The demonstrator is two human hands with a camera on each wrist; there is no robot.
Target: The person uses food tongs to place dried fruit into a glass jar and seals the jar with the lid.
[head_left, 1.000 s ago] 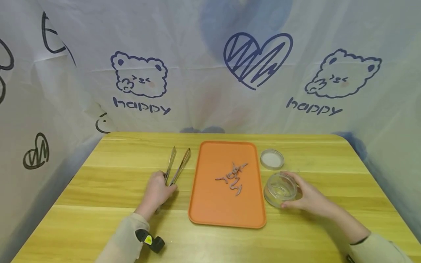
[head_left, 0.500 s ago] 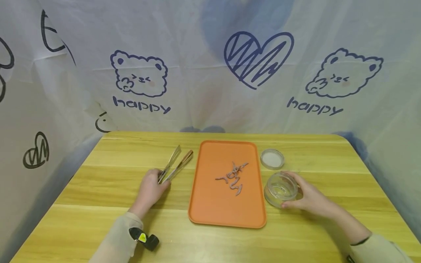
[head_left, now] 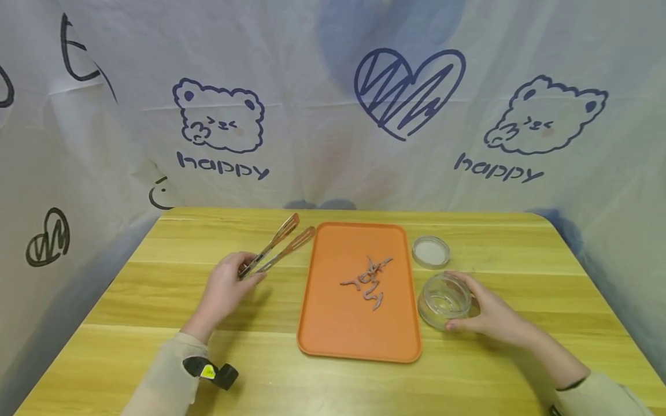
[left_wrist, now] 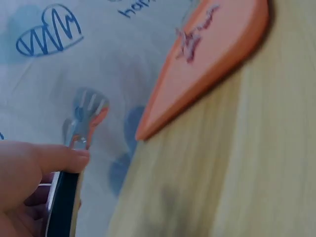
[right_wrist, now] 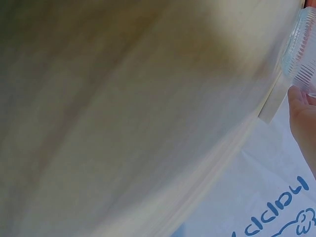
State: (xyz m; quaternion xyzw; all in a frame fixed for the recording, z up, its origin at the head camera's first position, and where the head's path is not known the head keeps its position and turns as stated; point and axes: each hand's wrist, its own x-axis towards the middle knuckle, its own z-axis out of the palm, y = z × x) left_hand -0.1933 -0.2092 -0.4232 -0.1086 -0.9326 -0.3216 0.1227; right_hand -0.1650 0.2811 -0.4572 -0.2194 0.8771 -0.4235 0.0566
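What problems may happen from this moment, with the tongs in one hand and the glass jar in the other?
1. The left hand grips the metal tongs near their hinge end, so the tips may wobble and drop a piece.
2. The thin pinkish worm-like strips lie tangled on the orange plastic tray; several might lift together.
3. The right hand holds the clear glass jar beside the tray's edge; a bump could tip it.

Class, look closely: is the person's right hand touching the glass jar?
Touching. In the head view the right hand wraps the glass jar, its fingers curled against the jar's right side with no gap.
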